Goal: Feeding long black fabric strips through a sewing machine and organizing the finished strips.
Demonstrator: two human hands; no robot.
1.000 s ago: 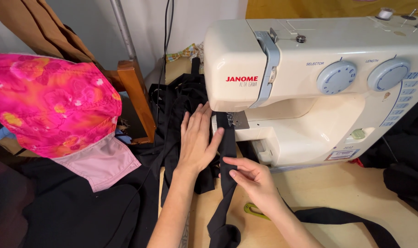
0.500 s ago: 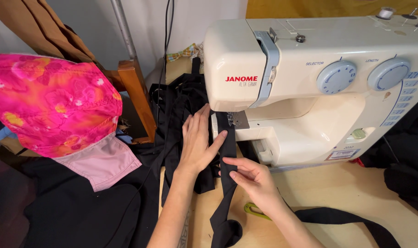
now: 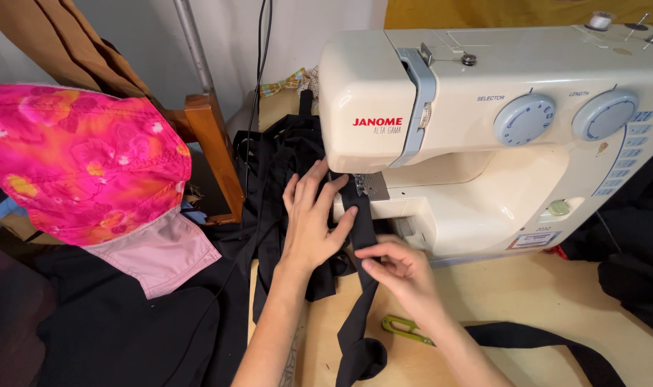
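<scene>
Two forearms in view, both bare, no sleeves visible. Left hand (image 3: 313,222): no rings, no watch, no glove; nails short, unpainted. Left forearm long and slim, faint dark marking on inner side near lower frame edge, too small to make out. Right hand (image 3: 401,271): bare too, no rings seen, no bracelet at wrist; nails short. Right forearm runs out of frame at bottom, uncovered. Rest of body out of view.
</scene>
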